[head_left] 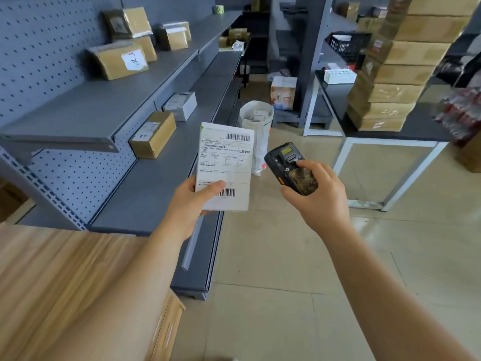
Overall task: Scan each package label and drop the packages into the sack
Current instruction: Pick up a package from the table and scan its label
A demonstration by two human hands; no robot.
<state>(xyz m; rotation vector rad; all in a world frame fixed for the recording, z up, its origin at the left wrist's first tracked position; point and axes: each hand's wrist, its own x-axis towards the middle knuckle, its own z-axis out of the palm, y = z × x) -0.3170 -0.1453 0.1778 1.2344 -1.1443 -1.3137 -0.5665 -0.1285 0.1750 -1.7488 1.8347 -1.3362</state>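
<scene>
Scan step in hand: left hand [191,201] clamped on white package [224,166], label face-up over the shelf edge; right hand [316,195] wrapped round the scanner [291,169] just beside it; next, likely aim at a barcode, then drop into sack [256,121] ahead on the floor; label print Chinese, mostly too small to read.

Matt white paper label [225,165] on the package; worn black plastic scanner [291,169]; matt grey metal shelves [145,178] with perforated backing; tape-glossed brown cardboard boxes [153,135]; woven white sack [256,121], twelve o'clock.
</scene>
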